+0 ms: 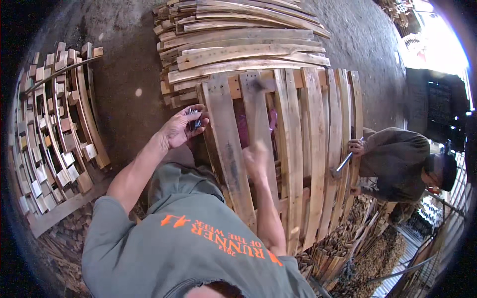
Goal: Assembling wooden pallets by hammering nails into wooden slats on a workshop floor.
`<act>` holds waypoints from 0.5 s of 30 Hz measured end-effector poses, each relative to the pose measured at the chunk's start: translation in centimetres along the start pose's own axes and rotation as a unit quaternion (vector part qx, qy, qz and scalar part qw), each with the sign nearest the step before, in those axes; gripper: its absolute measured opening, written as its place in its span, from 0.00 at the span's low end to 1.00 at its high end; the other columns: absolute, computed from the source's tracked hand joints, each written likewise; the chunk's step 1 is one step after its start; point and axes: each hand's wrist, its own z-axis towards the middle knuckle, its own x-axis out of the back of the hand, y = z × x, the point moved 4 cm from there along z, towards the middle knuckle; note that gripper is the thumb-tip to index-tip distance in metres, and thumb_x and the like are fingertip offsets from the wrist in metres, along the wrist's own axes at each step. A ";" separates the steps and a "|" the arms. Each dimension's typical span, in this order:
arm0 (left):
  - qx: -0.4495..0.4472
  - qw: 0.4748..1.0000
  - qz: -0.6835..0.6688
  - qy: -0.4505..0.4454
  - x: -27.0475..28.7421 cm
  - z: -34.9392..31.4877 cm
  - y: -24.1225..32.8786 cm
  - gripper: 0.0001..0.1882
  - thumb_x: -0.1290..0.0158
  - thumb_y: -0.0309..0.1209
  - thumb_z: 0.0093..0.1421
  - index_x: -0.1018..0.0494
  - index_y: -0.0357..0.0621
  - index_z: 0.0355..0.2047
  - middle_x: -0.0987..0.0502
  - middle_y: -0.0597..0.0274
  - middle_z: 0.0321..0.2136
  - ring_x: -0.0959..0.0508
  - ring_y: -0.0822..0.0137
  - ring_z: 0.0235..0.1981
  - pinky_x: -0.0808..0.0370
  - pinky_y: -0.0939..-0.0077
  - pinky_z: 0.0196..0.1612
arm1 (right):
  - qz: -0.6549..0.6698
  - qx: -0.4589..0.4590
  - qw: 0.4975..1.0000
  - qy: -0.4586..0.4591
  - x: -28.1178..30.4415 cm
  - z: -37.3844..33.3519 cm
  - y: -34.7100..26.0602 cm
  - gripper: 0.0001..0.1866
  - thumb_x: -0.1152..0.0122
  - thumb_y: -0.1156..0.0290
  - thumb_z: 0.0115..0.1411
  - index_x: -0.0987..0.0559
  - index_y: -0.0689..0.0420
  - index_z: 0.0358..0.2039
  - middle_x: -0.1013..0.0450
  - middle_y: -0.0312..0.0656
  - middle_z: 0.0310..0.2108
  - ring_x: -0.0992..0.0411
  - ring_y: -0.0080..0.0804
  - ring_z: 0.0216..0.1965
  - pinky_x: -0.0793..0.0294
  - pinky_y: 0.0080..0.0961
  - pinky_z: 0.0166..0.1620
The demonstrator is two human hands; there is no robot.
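Observation:
My left hand (175,130) is closed around a small bunch of nails (194,119), beside the left edge of a wooden pallet (227,144). Over the pallet's slats, my right hand (256,158) is closed on a hammer, smeared by motion. The dark hammer head (258,85) shows as a blur near the far end of a slat; its handle is hard to make out. Nail heads dot the far ends of the nearest boards. Something pink shows through the gaps between slats.
At the pallet's right side a co-worker (397,151) holds another hammer (343,164). Long boards (243,49) lie stacked beyond the pallet. Wooden frames with small blocks (62,129) stand at the left. Scrap wood (328,258) is heaped at the lower right.

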 end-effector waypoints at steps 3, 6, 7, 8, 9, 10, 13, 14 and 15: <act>-0.004 1.000 0.012 -0.015 -0.1 0.2 -0.8 0.11 0.54 0.26 0.64 0.32 0.45 0.47 0.23 0.57 0.39 0.21 0.65 0.38 0.18 0.71 0.38 | 0.269 -0.156 0.950 -0.004 1.1 1.5 -1.5 0.04 0.50 0.74 0.53 0.32 0.59 0.24 0.37 0.34 0.14 0.38 0.21 0.13 0.38 0.24 0.15; -0.038 0.999 0.034 0.005 1.3 -1.0 -1.7 0.11 0.54 0.25 0.64 0.32 0.43 0.46 0.23 0.58 0.37 0.21 0.65 0.38 0.18 0.71 0.38 | 0.250 -0.056 0.960 0.111 9.7 1.6 -5.4 0.06 0.47 0.69 0.53 0.30 0.58 0.25 0.32 0.37 0.18 0.35 0.20 0.15 0.37 0.23 0.17; -0.028 0.999 0.035 -0.021 1.6 -1.2 -2.2 0.11 0.54 0.25 0.64 0.32 0.43 0.46 0.23 0.59 0.37 0.21 0.66 0.37 0.18 0.71 0.39 | 0.159 -0.239 0.940 0.182 12.1 1.1 -5.3 0.06 0.45 0.69 0.52 0.28 0.59 0.26 0.30 0.37 0.20 0.36 0.19 0.15 0.36 0.21 0.19; -0.027 0.998 0.061 -0.018 1.4 -1.7 -2.6 0.11 0.54 0.25 0.64 0.32 0.43 0.47 0.24 0.59 0.37 0.21 0.66 0.37 0.18 0.71 0.39 | 0.120 -0.147 0.930 0.316 15.1 0.6 -5.8 0.06 0.44 0.69 0.51 0.28 0.59 0.27 0.31 0.37 0.18 0.36 0.20 0.14 0.35 0.21 0.20; -0.028 0.996 0.085 -0.012 1.2 -2.2 -2.9 0.11 0.54 0.25 0.64 0.32 0.43 0.47 0.24 0.60 0.37 0.21 0.67 0.37 0.19 0.71 0.39 | 0.254 0.040 0.908 0.331 17.8 0.9 -7.7 0.05 0.44 0.71 0.51 0.28 0.58 0.28 0.33 0.35 0.15 0.36 0.20 0.14 0.34 0.20 0.20; -0.029 0.993 0.111 -0.001 1.3 -2.7 -3.2 0.11 0.54 0.25 0.64 0.32 0.43 0.47 0.24 0.61 0.37 0.21 0.69 0.37 0.19 0.72 0.39 | 0.307 0.138 0.855 0.396 20.1 1.8 -13.0 0.04 0.46 0.74 0.51 0.27 0.57 0.30 0.33 0.34 0.13 0.36 0.21 0.14 0.32 0.18 0.20; -0.053 0.986 0.161 0.008 1.3 -2.6 -3.8 0.11 0.54 0.26 0.64 0.32 0.43 0.47 0.24 0.62 0.37 0.22 0.71 0.36 0.19 0.73 0.39 | 0.325 0.315 0.745 0.491 20.2 2.4 -16.0 0.04 0.45 0.74 0.53 0.27 0.56 0.31 0.32 0.36 0.14 0.35 0.23 0.13 0.31 0.17 0.20; -0.051 0.985 0.162 0.005 0.6 -2.7 -3.7 0.11 0.54 0.26 0.64 0.32 0.43 0.47 0.24 0.62 0.37 0.22 0.71 0.36 0.19 0.73 0.39 | 0.322 0.315 0.745 0.493 20.1 1.3 -9.9 0.04 0.45 0.74 0.53 0.27 0.56 0.31 0.32 0.36 0.14 0.35 0.23 0.13 0.31 0.17 0.20; -0.059 0.983 0.173 -0.001 -0.6 -2.2 -3.5 0.11 0.53 0.26 0.64 0.32 0.43 0.47 0.24 0.62 0.36 0.22 0.70 0.36 0.20 0.74 0.38 | 0.217 0.220 0.874 0.375 12.4 1.4 -8.0 0.05 0.45 0.73 0.54 0.26 0.57 0.32 0.30 0.37 0.17 0.35 0.22 0.15 0.32 0.18 0.20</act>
